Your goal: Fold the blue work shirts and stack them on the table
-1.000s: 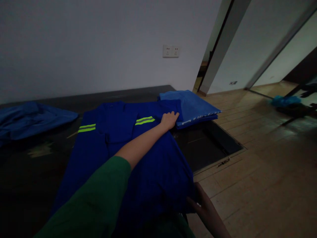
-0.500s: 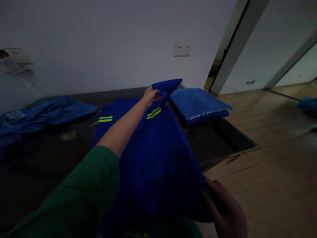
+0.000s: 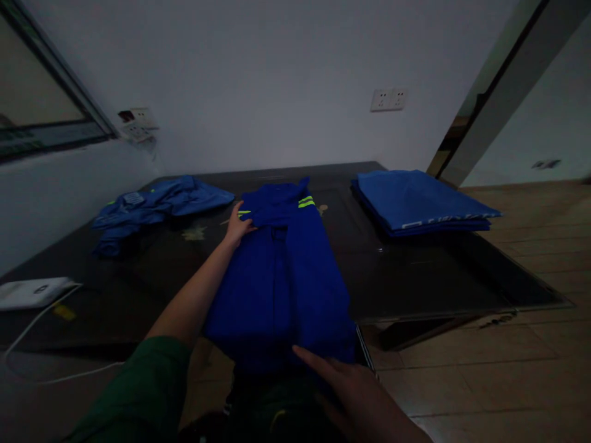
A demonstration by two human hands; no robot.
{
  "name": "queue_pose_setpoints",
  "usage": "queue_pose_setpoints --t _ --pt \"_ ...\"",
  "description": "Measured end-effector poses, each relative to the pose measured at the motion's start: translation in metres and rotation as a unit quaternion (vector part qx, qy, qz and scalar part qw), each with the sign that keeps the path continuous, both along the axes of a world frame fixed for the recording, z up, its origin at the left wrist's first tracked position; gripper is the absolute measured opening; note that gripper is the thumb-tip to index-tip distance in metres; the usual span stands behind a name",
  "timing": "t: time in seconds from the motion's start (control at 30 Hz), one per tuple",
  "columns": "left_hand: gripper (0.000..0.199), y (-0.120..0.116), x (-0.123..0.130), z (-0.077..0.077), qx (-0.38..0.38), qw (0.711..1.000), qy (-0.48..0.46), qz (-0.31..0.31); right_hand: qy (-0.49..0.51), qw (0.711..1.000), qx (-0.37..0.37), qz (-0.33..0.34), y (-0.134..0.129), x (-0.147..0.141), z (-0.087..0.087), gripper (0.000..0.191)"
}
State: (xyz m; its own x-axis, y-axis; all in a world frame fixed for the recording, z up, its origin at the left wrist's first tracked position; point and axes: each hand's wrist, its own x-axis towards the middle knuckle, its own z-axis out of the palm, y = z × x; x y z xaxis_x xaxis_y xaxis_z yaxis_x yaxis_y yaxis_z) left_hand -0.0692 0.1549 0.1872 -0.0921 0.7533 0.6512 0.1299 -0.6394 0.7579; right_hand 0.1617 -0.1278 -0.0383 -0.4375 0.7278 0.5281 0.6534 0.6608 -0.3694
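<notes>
A dark blue garment [image 3: 309,271] with yellow-green stripes lies lengthwise on the black table [image 3: 397,277], its near end over the front edge. My left hand [image 3: 239,227] is at the garment's upper left edge by the stripe, thumb and fingers apart, touching the cloth. Low in the view, my right hand [image 3: 344,381] rests on the garment's near end with the index finger stretched out; its other fingers are dark and partly hidden.
On the right of the table lies a folded blue stack [image 3: 415,200]. Crumpled blue clothing [image 3: 170,200] is at the back left. A white device [image 3: 34,292] with a white cable sits at the left edge. Wall sockets [image 3: 388,99] are behind.
The raised blue cloth at the far right has come down onto the garment. My left hand has moved left to its other edge, and my right hand has moved inward. The view has shifted left.
</notes>
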Motion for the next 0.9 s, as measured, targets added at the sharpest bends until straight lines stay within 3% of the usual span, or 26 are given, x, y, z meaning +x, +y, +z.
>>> queue_pose_setpoints --t 0.07,0.13,0.27,0.37,0.5,0.6,0.7,0.77,0.83,0.9 --pt "0.050 0.001 0.001 0.001 -0.015 1.000 0.022 -0.012 0.012 1.000 -0.007 0.009 -0.005 0.000 0.009 0.072" --pt "0.040 -0.001 0.007 0.011 -0.023 0.999 0.018 -0.030 0.042 0.999 0.003 0.013 -0.012 0.001 0.020 0.063" --pt "0.044 -0.009 0.017 0.039 0.030 0.997 -0.017 -0.071 0.066 0.997 0.000 0.041 -0.018 -0.006 0.033 0.049" --pt "0.046 -0.012 0.012 0.046 0.058 0.998 0.003 -0.032 -0.001 0.997 -0.055 0.056 -0.006 -0.025 0.027 0.045" --pt "0.041 -0.019 -0.011 0.034 0.058 0.996 0.059 0.043 -0.128 0.984 -0.117 0.044 0.013 -0.039 0.017 0.058" --pt "0.045 -0.048 -0.025 0.016 0.089 0.988 0.097 0.080 -0.090 0.977 -0.143 0.128 0.015 -0.021 0.024 0.057" --pt "0.032 -0.108 -0.027 -0.016 0.080 0.973 0.207 0.059 0.010 0.971 -0.163 0.173 0.017 0.019 0.030 0.031" --pt "0.020 -0.157 -0.025 -0.048 0.021 0.952 0.305 -0.021 0.053 0.971 -0.188 0.135 0.023 0.046 0.021 0.036" --pt "0.030 -0.202 -0.022 -0.087 -0.086 0.904 0.403 -0.111 0.108 0.970 -0.210 0.065 0.034 0.067 0.002 0.046" --pt "0.033 -0.231 -0.018 -0.131 -0.140 0.854 0.484 -0.128 0.176 0.963 -0.203 -0.004 0.046 0.077 -0.021 0.047"
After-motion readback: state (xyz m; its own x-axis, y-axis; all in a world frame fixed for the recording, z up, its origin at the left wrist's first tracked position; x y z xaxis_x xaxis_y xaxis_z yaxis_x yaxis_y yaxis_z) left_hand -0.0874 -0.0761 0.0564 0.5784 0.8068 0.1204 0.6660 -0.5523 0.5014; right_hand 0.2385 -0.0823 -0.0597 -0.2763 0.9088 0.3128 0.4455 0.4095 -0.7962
